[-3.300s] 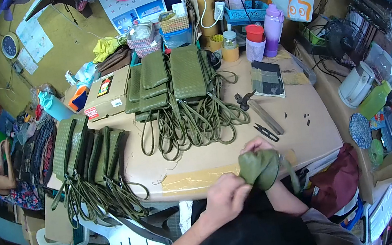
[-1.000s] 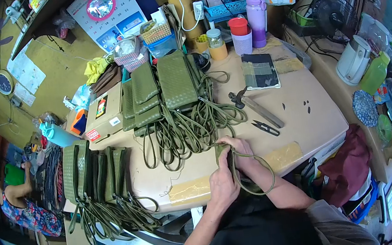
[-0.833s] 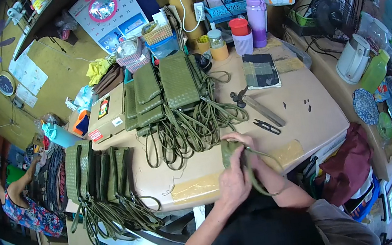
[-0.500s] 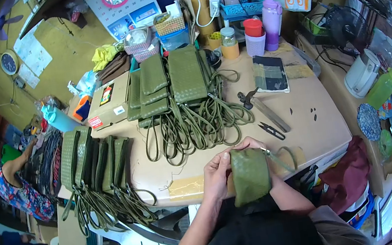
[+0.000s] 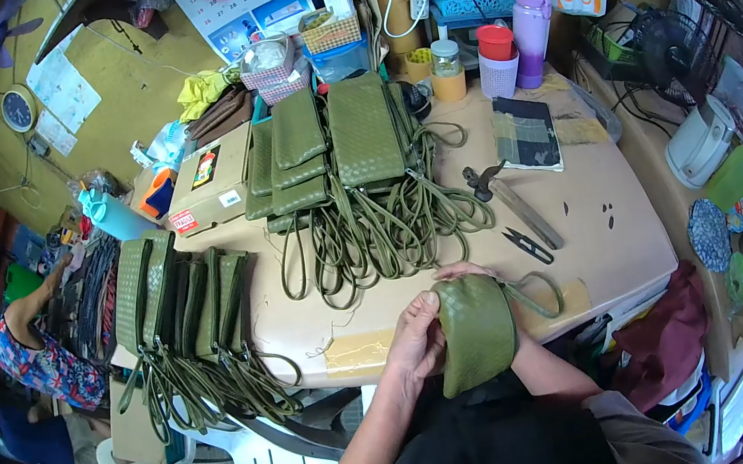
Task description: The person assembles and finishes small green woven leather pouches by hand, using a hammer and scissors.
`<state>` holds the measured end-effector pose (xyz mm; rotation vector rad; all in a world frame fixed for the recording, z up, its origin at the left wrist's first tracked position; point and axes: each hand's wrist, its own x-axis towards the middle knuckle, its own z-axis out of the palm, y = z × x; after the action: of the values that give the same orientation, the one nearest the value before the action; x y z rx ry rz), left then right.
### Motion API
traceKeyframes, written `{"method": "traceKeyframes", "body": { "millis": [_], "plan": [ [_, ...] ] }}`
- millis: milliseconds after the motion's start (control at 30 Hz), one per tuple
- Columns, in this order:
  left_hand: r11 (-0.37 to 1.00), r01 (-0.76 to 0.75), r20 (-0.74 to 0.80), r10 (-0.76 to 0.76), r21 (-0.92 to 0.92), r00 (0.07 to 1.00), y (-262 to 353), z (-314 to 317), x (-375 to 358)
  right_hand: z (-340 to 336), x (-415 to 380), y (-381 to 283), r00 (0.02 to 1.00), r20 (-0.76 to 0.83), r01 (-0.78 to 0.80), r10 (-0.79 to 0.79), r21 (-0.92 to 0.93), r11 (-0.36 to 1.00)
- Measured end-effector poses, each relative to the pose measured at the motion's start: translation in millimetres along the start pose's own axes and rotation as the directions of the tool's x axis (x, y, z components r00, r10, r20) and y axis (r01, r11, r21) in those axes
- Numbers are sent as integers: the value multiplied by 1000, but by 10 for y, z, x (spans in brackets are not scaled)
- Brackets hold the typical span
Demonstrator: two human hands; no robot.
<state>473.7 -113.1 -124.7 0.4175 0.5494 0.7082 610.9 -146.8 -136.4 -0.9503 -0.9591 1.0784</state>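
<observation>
I hold an olive green woven pouch (image 5: 475, 331) upright at the table's near edge. My left hand (image 5: 416, 340) grips its left side. My right hand (image 5: 464, 270) is mostly hidden behind the pouch, with only fingers showing at its top. The pouch's strap (image 5: 539, 287) loops out to the right over the table. A pile of matching green pouches (image 5: 335, 142) with long straps lies at the table's middle. Another row of pouches (image 5: 181, 297) hangs over the left edge.
Small black snips (image 5: 528, 246) and a hammer (image 5: 510, 203) lie to the right of the straps. Cups, a purple bottle (image 5: 531, 20) and baskets crowd the far edge. A cardboard box (image 5: 207, 179) sits at the left. Another person (image 5: 21, 343) is at the far left.
The pouch went from lying flat on the table under my hands to being lifted upright at the near edge. Its strap swung out to the right.
</observation>
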Motion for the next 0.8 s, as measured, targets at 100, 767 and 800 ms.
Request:
{"method": "traceKeyframes", "body": {
  "millis": [100,767,800],
  "plan": [
    [998,20,-16,-21,-60,1000,-20,3,-89,-76,-13,-89,992,82,-90,91,-15,996],
    [805,-339,45,364,487,930,-234,292,-59,-113,-174,132,995,-87,-4,51,474,880],
    [783,-334,38,371,525,928,-223,265,-63,-108,-146,67,997,-71,9,13,303,953]
  ]
}}
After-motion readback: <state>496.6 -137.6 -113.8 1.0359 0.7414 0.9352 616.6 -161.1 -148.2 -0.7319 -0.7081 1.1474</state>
